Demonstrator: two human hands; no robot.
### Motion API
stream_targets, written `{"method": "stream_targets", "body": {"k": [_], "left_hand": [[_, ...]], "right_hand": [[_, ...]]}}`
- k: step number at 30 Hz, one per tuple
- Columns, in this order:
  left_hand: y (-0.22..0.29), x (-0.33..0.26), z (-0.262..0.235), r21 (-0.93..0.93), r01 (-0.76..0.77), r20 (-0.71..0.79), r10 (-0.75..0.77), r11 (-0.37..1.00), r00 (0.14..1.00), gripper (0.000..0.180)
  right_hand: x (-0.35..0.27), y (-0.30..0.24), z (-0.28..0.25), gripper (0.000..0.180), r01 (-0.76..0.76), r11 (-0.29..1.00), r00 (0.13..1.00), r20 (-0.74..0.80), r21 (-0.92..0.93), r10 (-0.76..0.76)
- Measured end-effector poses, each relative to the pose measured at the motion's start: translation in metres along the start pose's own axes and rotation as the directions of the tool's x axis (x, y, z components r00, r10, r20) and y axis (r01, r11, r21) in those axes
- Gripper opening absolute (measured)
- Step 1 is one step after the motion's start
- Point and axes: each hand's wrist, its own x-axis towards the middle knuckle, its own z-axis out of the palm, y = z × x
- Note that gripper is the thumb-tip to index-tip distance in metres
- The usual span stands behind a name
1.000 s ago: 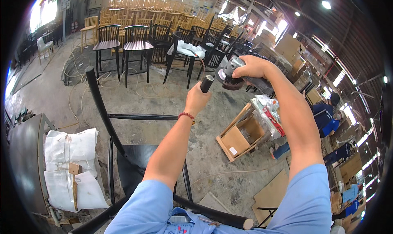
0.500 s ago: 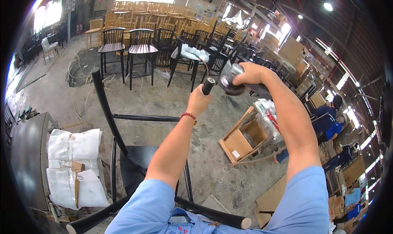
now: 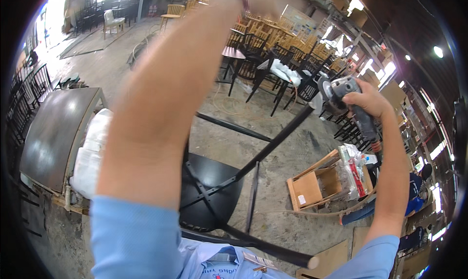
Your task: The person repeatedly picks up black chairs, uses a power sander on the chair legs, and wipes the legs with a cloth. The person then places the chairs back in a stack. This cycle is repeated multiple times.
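Observation:
My right hand (image 3: 373, 99) is wrapped round a grey and black angle grinder (image 3: 358, 103). Its disc is beside the upper end of a leg of an overturned black stool (image 3: 278, 142); whether they touch I cannot tell. The stool's round-edged seat (image 3: 207, 169) lies low in front of me, with crossed metal braces over it. My left arm is stretched far up and forward. At its end my left hand (image 3: 261, 3) is smeared by motion near the top of the picture, and its fingers cannot be made out.
A dark-topped table (image 3: 61, 123) stands at the left, white wrapped bundles (image 3: 92, 152) beside it. To the right is a wooden frame with a cardboard box (image 3: 312, 186). Black and wooden chairs (image 3: 273, 35) crowd the back. Several people in dark blue (image 3: 414, 196) are at the far right.
My left hand has let go of a stool leg and swung up. The grinder, in my right hand, has moved right in the picture to another leg's end. The view has turned left.

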Motion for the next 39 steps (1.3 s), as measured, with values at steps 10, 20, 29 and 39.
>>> {"method": "stream_targets", "body": {"k": [10, 20, 29, 39], "left_hand": [[-0.161, -0.157, 0.009, -0.104, 0.246, 0.147, -0.23, 0.964, 0.962, 0.047], [-0.159, -0.143, 0.199, -0.828, 0.193, -0.171, -0.564, 0.527, 0.808, 0.035], [-0.153, -0.137, 0.206, -0.892, 0.196, -0.121, -0.633, 0.407, 0.765, 0.031], [-0.158, -0.143, 0.201, -0.883, 0.187, -0.161, -0.651, 0.431, 0.742, 0.032]], "right_hand": [[0.083, -0.14, 0.093, 0.051, 0.248, 0.957, 0.961, 0.161, -0.148, -0.224], [0.161, -0.223, 0.189, 0.059, 0.203, 0.968, 0.926, 0.352, -0.15, -0.139], [0.197, -0.222, 0.19, 0.059, 0.15, 0.904, 0.968, 0.247, -0.4, -0.052], [0.192, -0.244, 0.203, 0.057, 0.234, 0.894, 0.947, 0.299, -0.382, -0.12]]}}
